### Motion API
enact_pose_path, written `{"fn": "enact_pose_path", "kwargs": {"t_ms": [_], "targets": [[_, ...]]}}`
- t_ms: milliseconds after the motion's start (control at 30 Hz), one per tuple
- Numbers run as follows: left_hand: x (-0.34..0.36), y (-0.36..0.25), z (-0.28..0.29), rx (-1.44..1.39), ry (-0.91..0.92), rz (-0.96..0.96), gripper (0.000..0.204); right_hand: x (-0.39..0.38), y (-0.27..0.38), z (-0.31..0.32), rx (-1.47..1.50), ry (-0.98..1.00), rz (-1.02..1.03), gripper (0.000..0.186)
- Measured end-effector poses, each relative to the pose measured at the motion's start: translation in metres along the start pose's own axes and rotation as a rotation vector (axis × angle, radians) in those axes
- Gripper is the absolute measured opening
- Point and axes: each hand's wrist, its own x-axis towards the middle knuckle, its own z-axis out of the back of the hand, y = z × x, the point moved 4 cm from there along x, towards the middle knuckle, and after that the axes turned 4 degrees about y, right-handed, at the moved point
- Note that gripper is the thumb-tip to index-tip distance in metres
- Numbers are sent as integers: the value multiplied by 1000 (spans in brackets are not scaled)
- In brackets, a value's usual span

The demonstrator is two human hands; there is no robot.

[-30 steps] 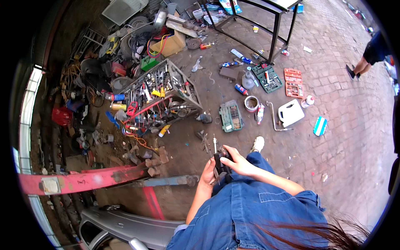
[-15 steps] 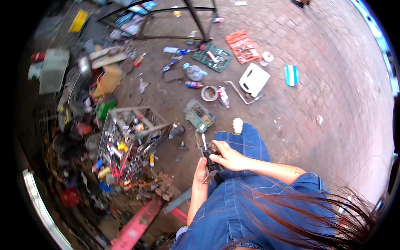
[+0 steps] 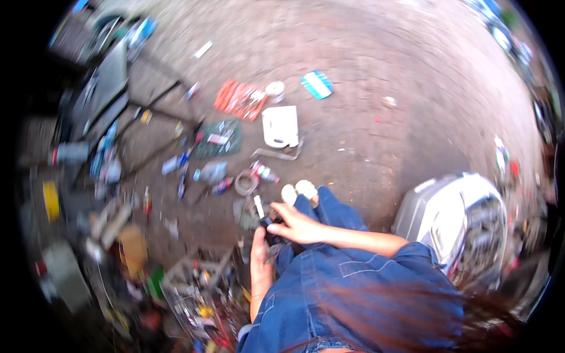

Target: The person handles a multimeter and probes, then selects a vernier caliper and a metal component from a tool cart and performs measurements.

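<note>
In front of my body I hold a black mechanical part [image 3: 271,230] with a pale, silvery rod [image 3: 259,207] sticking out of its far end. My left hand [image 3: 259,248] grips it from the left and below, thumb upward. Across its top and right side, my right hand [image 3: 297,227] is closed with bent fingers. Motion blur hides the part's finer detail. Just beyond it lies a blurred green tool case [image 3: 243,213], partly covered by the part and my hands.
Left of me stands a metal tool cart [image 3: 197,288] crowded with tools. Ahead on the ground are a red tool case [image 3: 240,100], a green one [image 3: 218,139], a white case [image 3: 281,126], a bent metal bar [image 3: 282,154] and a round bowl [image 3: 246,183]. A bulky silver-grey machine [image 3: 429,203] stands right.
My view has swung to the right, so the floor items and cart appear farther left and lower. The silver-grey machine has come into view. Both hands still hold the part.
</note>
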Motion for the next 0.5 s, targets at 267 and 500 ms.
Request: {"fn": "enact_pose_path", "kwargs": {"t_ms": [267, 500], "targets": [[38, -36, -79, 337, 18, 192, 61, -14, -1, 51, -67, -374, 44, 75], [92, 7, -146, 540, 186, 341, 64, -76, -8, 111, 30, -649, 5, 69]]}}
